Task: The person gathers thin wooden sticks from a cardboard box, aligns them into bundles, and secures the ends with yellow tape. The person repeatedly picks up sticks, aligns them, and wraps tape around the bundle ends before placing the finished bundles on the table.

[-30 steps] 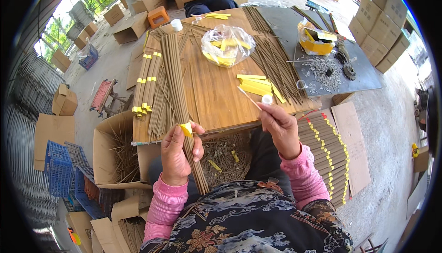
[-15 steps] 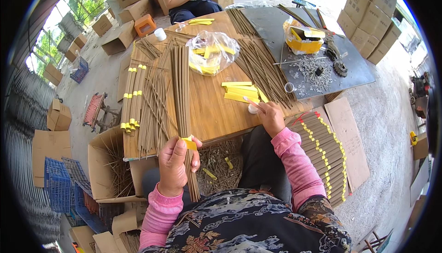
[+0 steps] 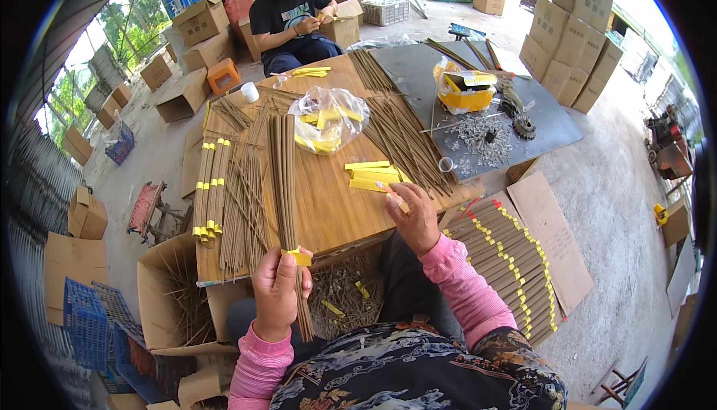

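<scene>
My left hand (image 3: pixel 276 287) is closed around the lower part of an upright-pointing bundle of brown incense sticks (image 3: pixel 282 178). A yellow paper strip (image 3: pixel 300 258) sits at the bundle under my left thumb and fingers. Over the table's front edge, my right hand (image 3: pixel 415 219) reaches toward a pile of yellow paper strips (image 3: pixel 371 173). Its index finger is stretched out, with white on the tip, and no held thing shows in it. A small white pot is mostly hidden below that hand. Loose incense sticks (image 3: pixel 243 216) and yellow-banded bundles (image 3: pixel 211 186) lie left of the held bundle.
A clear bag of yellow strips (image 3: pixel 328 120) and more sticks (image 3: pixel 411 141) lie on the wooden table (image 3: pixel 321 216). A yellow box (image 3: pixel 467 92) stands on the grey board. Banded bundles (image 3: pixel 515 268) are at right, an open carton (image 3: pixel 175 298) at left. A co-worker (image 3: pixel 291 25) sits across.
My right hand has moved left from the white pot to the yellow strips. The left hand still grips the bundle. The whole view has tilted, showing more of the co-worker.
</scene>
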Available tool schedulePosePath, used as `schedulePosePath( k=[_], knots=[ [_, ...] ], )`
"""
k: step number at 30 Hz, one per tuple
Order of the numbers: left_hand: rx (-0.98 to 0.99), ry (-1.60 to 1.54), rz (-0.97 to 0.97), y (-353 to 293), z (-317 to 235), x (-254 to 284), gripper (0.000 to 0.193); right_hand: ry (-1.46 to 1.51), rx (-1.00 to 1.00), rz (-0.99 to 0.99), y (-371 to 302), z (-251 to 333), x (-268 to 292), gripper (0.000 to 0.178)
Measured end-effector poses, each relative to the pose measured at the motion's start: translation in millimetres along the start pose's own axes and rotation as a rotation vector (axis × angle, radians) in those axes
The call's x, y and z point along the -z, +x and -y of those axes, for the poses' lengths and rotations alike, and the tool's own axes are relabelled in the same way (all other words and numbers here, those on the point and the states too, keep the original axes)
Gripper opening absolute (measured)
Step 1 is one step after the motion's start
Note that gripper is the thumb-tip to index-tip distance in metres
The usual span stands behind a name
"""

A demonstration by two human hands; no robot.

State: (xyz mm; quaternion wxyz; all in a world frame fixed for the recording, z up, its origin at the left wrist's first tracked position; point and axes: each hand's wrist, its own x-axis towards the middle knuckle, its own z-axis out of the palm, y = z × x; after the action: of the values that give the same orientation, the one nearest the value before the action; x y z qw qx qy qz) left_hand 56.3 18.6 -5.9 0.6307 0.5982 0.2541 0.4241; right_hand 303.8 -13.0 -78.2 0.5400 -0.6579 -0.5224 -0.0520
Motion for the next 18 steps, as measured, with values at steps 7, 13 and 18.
schedulePosePath(
  k=[7, 13, 18],
  knots=[
    [-0.111, 0.162, 0.022, -10, -11, -12, 0.032, 0.856, -0.166, 0.554, -17, 136, -11, 0.062],
    [-0.169, 0.083, 0.064, -27, -18, -1, 0.034, 1.327, -0.336, 0.744, -24, 141, -19, 0.038],
    [-0.144, -0.008, 0.125, -33, -25, 3, 0.038, 1.427, -0.276, 0.777, -20, 148, -13, 0.03]
  ],
)
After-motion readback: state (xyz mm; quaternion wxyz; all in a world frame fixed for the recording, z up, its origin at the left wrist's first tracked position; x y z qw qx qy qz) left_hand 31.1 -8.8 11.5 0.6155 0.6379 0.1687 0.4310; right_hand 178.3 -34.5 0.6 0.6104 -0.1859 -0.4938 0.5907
